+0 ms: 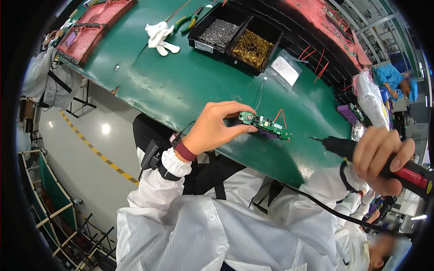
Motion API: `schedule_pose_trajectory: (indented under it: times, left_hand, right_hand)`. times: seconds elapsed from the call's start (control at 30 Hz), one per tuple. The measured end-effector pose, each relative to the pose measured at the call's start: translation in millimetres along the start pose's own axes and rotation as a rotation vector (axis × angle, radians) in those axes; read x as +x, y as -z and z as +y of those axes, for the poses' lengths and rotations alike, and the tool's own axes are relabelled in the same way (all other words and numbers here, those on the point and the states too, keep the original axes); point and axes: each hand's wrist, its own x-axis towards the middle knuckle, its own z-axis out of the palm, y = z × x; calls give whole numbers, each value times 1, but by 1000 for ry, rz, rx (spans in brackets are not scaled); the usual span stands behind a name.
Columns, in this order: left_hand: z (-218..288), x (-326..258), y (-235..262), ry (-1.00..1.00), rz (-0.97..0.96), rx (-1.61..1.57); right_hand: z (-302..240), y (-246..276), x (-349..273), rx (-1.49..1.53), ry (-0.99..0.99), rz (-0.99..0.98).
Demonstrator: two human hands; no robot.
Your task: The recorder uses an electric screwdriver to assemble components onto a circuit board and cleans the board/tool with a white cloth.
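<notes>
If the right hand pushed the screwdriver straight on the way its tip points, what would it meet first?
Probably the green circuit board held by the left hand. The right hand aims the electric screwdriver leftward at it, though depth is unclear.

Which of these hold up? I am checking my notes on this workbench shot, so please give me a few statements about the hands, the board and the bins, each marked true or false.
1. The left hand pinches a small green circuit board at one end. True.
2. The right hand is empty. False: it grips a black and red electric screwdriver, its tip pointing toward the board.
3. Two black bins sit at the far side of the green table, one with dark screws, one with brass-coloured parts. True.
4. A pair of white gloves lies inside one bin. False: they lie on the table, left of the bins.
5. The screwdriver tip touches the board. False: a clear gap shows between them.
</notes>
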Motion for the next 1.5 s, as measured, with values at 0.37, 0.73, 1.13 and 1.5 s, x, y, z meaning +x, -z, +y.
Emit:
schedule_pose_trajectory:
  times: [0.37,0.73,1.13,1.5]
  left_hand:
    - [7,-23,3,195,169,-348]
    - [15,-72,26,222,283,-749]
    - [46,-49,-1,-36,158,-340]
    - [70,-11,-39,-130,-127,-308]
  right_hand:
    - [-8,-29,-123,-1777,-481,-67]
    - [15,-10,-171,-1666,-824,-159]
    - [-3,-117,-64,-1072,-641,320]
    - [-50,-89,-76,-1180,-715,460]
